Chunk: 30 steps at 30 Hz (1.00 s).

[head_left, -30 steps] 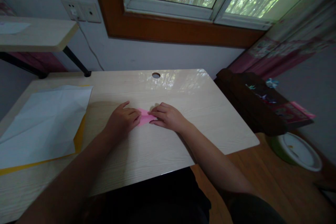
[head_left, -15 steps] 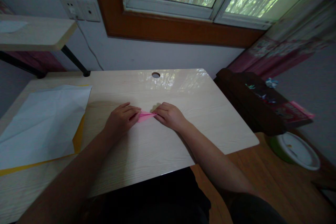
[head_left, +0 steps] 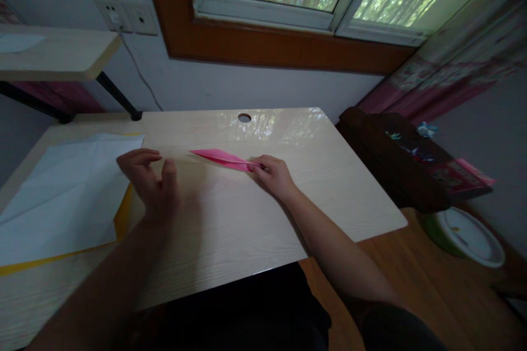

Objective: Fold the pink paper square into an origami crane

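A folded piece of pink paper (head_left: pixel 224 159), long and narrow with a pointed left tip, is just over the pale desk (head_left: pixel 247 219). My right hand (head_left: pixel 272 175) pinches its right end between thumb and fingers. To the left of the paper, my left hand (head_left: pixel 152 178) is raised and holds nothing, its thumb and fingers apart and slightly curled. That hand is near the edge of a large white sheet (head_left: pixel 74 192).
Yellow paper (head_left: pixel 122 216) shows from beneath the white sheet. A raised shelf (head_left: pixel 61 60) stands at the desk's back left. Near the back edge is a round cable hole (head_left: pixel 244 118). Dark furniture (head_left: pixel 391 159) and a green-and-white bin (head_left: pixel 469 236) are to the right.
My left hand has let go of the pink paper and moved left and up. My right hand keeps its end, and the paper's full length now shows.
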Motion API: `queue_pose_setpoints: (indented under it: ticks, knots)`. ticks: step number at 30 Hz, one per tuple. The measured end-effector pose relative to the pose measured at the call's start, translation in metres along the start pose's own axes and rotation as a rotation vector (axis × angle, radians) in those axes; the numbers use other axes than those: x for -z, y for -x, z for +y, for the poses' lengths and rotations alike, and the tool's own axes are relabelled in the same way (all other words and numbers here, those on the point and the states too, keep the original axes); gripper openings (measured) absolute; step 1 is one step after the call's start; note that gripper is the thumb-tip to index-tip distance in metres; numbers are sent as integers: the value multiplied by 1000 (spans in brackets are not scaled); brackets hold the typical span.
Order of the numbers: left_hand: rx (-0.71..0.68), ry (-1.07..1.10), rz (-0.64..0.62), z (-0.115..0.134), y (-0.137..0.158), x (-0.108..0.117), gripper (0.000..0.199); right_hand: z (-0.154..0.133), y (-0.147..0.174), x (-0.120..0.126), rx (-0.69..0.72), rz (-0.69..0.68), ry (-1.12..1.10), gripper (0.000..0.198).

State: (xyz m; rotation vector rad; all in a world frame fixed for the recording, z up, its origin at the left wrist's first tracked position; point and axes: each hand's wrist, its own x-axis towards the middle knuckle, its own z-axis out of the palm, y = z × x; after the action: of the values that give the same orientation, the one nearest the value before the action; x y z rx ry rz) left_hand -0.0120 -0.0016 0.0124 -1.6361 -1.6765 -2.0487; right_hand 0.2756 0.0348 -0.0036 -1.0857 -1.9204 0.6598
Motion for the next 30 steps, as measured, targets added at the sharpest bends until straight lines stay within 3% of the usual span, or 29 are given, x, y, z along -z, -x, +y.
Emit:
queue_pose_setpoints:
  ticks: [2, 4, 7, 10, 13, 15, 17, 21, 25, 30]
  knots:
    - [-50, 101, 72, 0, 1, -3, 23, -1, -1, 0, -69, 33, -51, 17]
    - [52, 173, -9, 0, 4, -8, 27, -1, -2, 1, -126, 62, -105, 17]
    - [311, 232, -220, -2, 11, -16, 36, -1, -2, 2, -184, 72, -187, 19]
    - [483, 308, -542, -3, 16, -22, 45, -2, -2, 1, -216, 57, -275, 22]
    - [565, 388, -855, 0, 19, -25, 50, -4, -1, -3, -246, 19, -344, 26]
    - [585, 437, -970, 4, 21, -25, 47, -7, 0, -7, -249, -42, -371, 30]
    - [612, 488, -982, 6, 24, -24, 49, -10, 2, -10, -221, -138, -386, 32]
    - [715, 549, -858, 6, 27, -20, 46, -20, 3, -13, -116, -319, -381, 32]
    - [770, 573, -721, 2, 29, -20, 34, -26, 2, -12, -28, -376, -373, 38]
    - [782, 518, -699, -5, 33, -24, 36, -22, 1, -18, 36, -428, -285, 38]
